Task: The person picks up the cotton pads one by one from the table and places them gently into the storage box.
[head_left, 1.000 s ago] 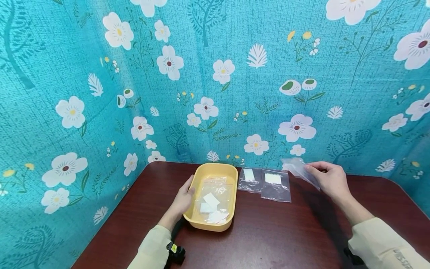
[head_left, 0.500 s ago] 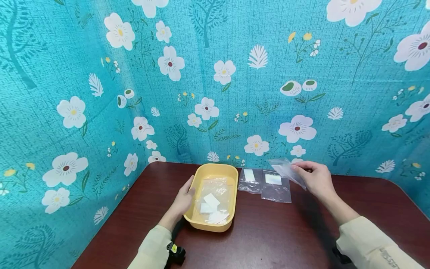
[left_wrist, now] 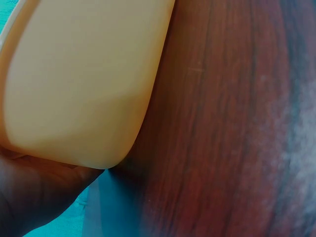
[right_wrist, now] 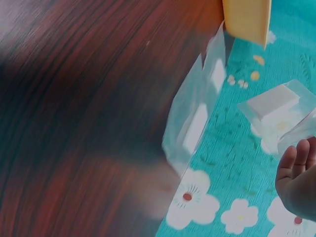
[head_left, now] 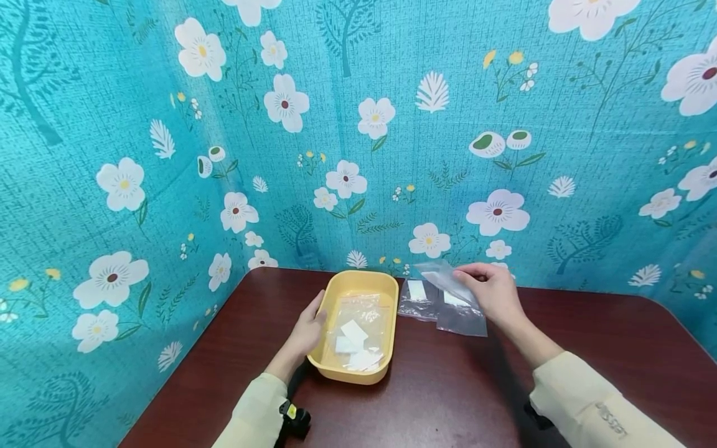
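Note:
My left hand [head_left: 305,328] grips the left side of a yellow plastic tray [head_left: 351,376], which is slightly tilted. Inside the tray lie clear zip bags [head_left: 366,314] and white rectangular pieces. My right hand [head_left: 495,295] pinches another clear zip bag [head_left: 435,272] by its edge; in the right wrist view a white rectangular piece [right_wrist: 274,102] shows inside it. This held bag hangs above two flat zip bags lying right of the tray, a left one [head_left: 414,309] and a right one [head_left: 462,320], partly covering them. Each has a white piece in it.
The dark red-brown wooden table [head_left: 437,398] spreads under everything. A turquoise flowered cloth [head_left: 392,155] hangs behind and to the left, close to the table's back edge. A small black device [head_left: 295,423] is by the left wrist.
My right hand has moved left with the held zip bag, from right of the two flat bags to above them. The left hand and the tray have hardly moved.

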